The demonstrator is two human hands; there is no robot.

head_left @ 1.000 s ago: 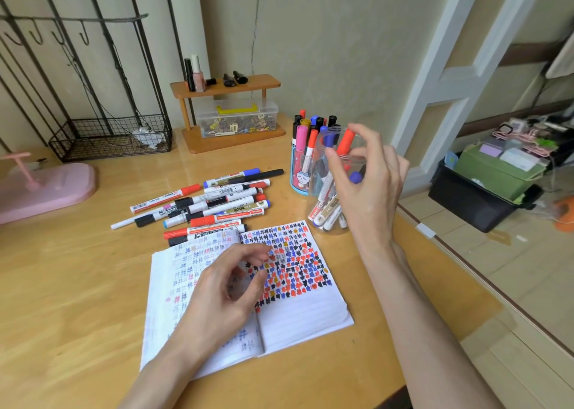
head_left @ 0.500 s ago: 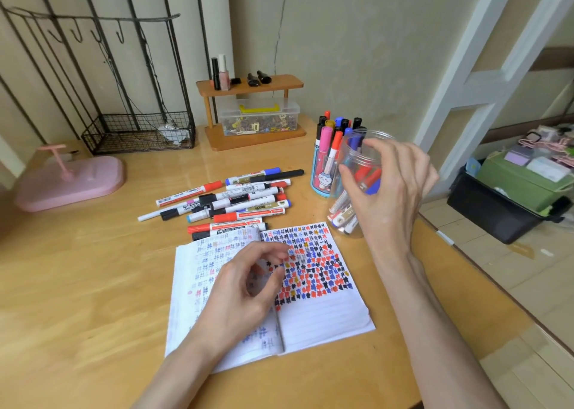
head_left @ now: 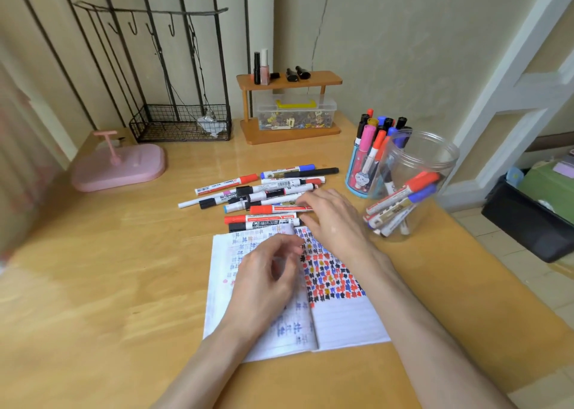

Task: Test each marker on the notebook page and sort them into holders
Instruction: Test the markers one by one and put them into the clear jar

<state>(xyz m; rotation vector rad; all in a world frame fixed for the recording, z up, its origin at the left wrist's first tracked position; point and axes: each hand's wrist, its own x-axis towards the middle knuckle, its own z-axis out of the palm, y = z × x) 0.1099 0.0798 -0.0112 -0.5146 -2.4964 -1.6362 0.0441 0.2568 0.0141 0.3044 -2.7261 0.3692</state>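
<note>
On notebook (head_left: 341, 324), left hand (head_left: 264, 281) resting, right hand (head_left: 335, 219) seemingly touching markers (head_left: 267, 197)

An open notebook (head_left: 341, 321) lies flat on the wooden desk, its right page crowded with red, blue and black test marks, its left page with fainter ones. Just behind it a loose pile of markers (head_left: 267, 194) with red, blue and black caps lies on its side. To the right stand a blue holder (head_left: 357, 178) full of upright markers and a clear jar (head_left: 416, 188) holding several leaning ones.
</note>
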